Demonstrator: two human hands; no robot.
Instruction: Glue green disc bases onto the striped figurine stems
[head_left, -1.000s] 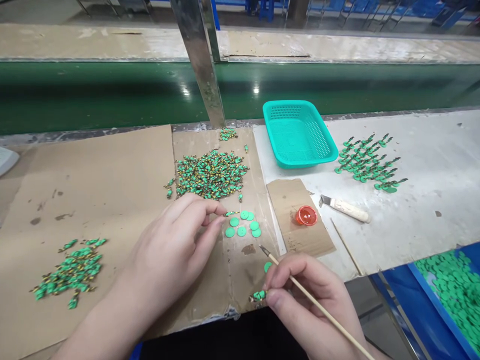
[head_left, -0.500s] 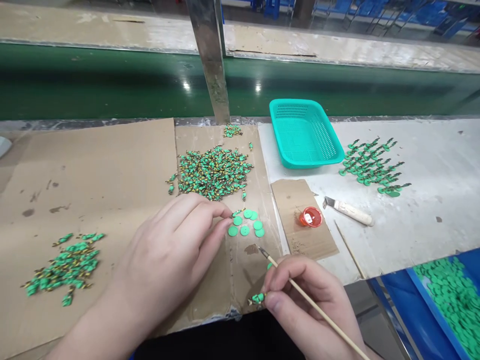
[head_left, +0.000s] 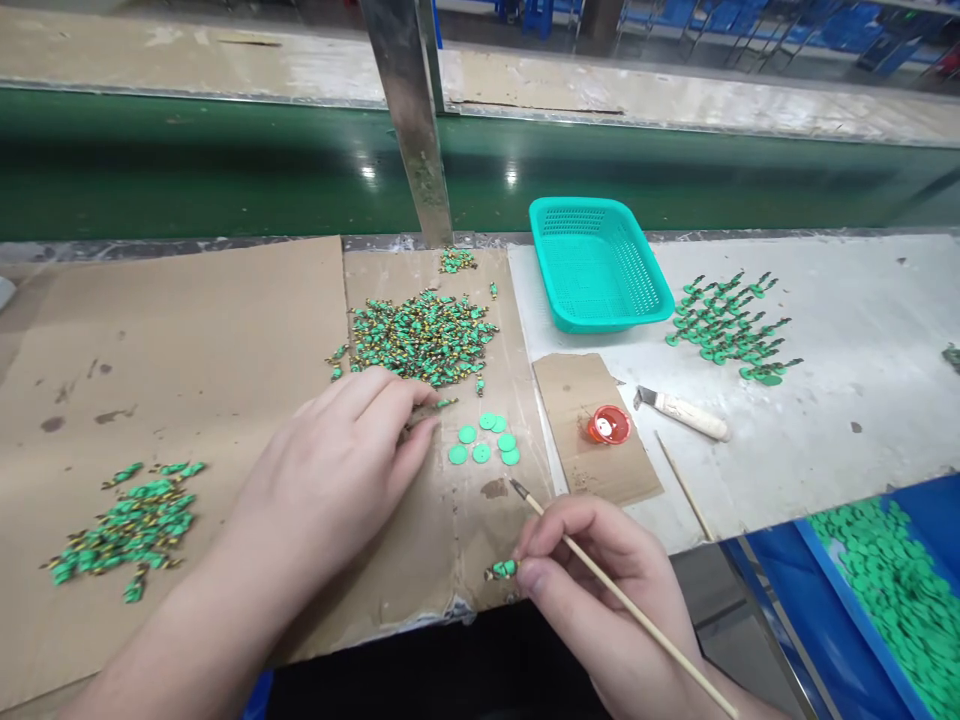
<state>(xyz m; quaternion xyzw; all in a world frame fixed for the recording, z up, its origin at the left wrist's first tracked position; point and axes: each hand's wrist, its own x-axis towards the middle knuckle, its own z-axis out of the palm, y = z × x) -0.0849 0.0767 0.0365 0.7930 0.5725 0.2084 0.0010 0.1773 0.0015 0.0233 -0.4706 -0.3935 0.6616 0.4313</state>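
Observation:
My left hand [head_left: 341,440] reaches over the cardboard, its thumb and index finger closed at the tips on a small green figurine [head_left: 447,403]. That figurine lies low, just in front of a big heap of similar figurines [head_left: 420,338], green with yellow and dark parts. Several flat green discs [head_left: 481,453] lie to its right. Near the front edge, my right hand [head_left: 607,580] is closed around a thin wooden paintbrush [head_left: 592,567], dark tip pointing up and left. Its thumb and fingertips also pinch another green figurine [head_left: 502,570], mostly sticking out to the left.
A turquoise basket [head_left: 600,322] stands at the back, with rows of figurines on discs [head_left: 731,320] to its right. A small red cup [head_left: 609,424], a white-handled knife [head_left: 686,412] and a stick [head_left: 682,485] lie nearer. A blue tray [head_left: 847,625] holds green discs. More figurines [head_left: 127,525] lie left.
My left hand has moved back and left with its figurine, away from the discs. My right hand has risen slightly, still with brush and figurine. The view has shifted a little.

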